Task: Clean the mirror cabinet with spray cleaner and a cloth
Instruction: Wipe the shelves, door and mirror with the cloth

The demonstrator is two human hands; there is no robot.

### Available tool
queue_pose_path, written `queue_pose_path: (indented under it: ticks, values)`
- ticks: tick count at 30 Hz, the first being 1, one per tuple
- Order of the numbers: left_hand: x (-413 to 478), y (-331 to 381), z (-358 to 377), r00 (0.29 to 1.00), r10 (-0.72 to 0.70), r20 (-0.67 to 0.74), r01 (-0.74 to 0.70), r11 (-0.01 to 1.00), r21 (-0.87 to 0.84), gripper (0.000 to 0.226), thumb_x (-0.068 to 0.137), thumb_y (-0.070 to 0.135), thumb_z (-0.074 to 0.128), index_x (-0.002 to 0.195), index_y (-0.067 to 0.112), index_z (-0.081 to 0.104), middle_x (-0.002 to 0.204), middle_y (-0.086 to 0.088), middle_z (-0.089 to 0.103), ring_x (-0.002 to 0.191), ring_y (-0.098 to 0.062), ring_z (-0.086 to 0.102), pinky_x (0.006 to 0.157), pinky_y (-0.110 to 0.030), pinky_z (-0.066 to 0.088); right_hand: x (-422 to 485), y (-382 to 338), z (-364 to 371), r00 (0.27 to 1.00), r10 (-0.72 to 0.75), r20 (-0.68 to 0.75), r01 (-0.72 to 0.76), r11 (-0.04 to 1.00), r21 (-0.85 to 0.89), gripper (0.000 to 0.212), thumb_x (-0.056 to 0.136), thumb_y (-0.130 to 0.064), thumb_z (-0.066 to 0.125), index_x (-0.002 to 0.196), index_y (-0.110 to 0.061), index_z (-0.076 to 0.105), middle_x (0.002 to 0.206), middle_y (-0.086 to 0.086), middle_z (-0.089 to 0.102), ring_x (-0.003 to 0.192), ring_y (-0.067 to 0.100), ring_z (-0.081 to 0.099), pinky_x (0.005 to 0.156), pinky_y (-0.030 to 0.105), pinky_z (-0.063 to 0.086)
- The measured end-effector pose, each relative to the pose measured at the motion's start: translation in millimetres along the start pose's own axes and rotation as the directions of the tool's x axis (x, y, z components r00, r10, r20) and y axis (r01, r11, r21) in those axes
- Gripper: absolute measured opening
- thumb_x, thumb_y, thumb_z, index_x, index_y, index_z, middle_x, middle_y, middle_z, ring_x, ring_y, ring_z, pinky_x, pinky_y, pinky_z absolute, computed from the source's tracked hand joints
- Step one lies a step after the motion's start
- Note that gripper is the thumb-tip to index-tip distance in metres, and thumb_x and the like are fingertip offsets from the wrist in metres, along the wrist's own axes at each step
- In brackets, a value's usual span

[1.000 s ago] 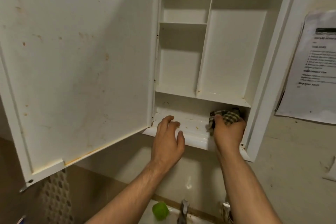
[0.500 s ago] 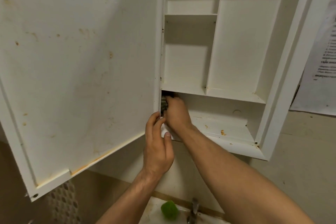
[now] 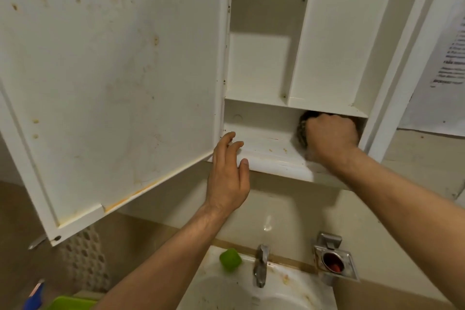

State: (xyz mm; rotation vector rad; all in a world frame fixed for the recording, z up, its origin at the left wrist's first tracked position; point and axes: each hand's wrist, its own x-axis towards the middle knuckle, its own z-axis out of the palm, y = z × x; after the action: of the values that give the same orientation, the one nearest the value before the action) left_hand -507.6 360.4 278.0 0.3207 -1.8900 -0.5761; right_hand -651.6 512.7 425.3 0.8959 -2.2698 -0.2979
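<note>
The white cabinet (image 3: 276,70) hangs open on the wall, its stained door (image 3: 113,83) swung out to the left. My right hand (image 3: 329,138) grips a bunched checked cloth (image 3: 301,131) at the right end of the bottom shelf (image 3: 264,143), which carries small brown specks. My left hand (image 3: 230,173) rests with relaxed fingers on the shelf's front lip near the door hinge, holding nothing. No spray bottle can be made out.
Below is a white sink (image 3: 251,289) with a metal tap (image 3: 260,264) and a green cup (image 3: 230,259). A metal holder (image 3: 334,262) sits to the right. A printed sheet (image 3: 442,58) hangs on the right wall. A green tray (image 3: 70,303) lies at bottom left.
My right hand has swept the cloth from the left end of the bottom shelf to the right end. My left hand stayed on the shelf's front lip.
</note>
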Motion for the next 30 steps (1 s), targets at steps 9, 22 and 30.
queue_pose_path:
  ticks: [9,22,30]
  values:
    - [14.2,-2.7,-19.2,0.992,0.024,0.128,-0.033,0.997,0.066,0.038,0.104,0.027,0.046,0.141,0.017,0.048,0.162,0.002,0.027,0.134,-0.015,0.051,0.106,-0.043,0.053,15.5,-37.7,-12.5,0.954,0.076,0.29,-0.096,0.994,0.057,0.023,0.094,-0.005,0.057,0.112,-0.007,0.073,0.117,0.013,0.072,0.108,0.034,0.07,0.073,0.038,0.055]
    - [-7.8,7.4,-28.1,0.996,-0.017,0.09,0.01,0.997,0.077,0.059,0.1,0.027,0.05,0.154,0.014,0.03,0.166,0.003,0.02,0.152,-0.014,0.028,0.118,-0.026,0.03,39.7,-108.3,-26.2,0.931,-0.347,0.11,0.197,0.735,0.649,0.029,0.094,-0.013,0.063,0.123,-0.014,0.067,0.12,0.008,0.072,0.108,0.029,0.066,0.086,0.031,0.053]
    - [-4.3,4.4,-16.8,0.983,-0.031,0.18,-0.007,0.978,0.209,0.05,0.104,0.025,0.05,0.15,0.007,0.04,0.166,-0.006,0.024,0.152,-0.023,0.027,0.122,-0.037,0.034,-6.1,24.6,-4.2,0.906,-0.034,0.422,0.13,0.971,-0.2,0.022,0.1,-0.021,0.048,0.087,-0.023,0.066,0.088,-0.005,0.068,0.081,0.019,0.066,0.078,0.035,0.059]
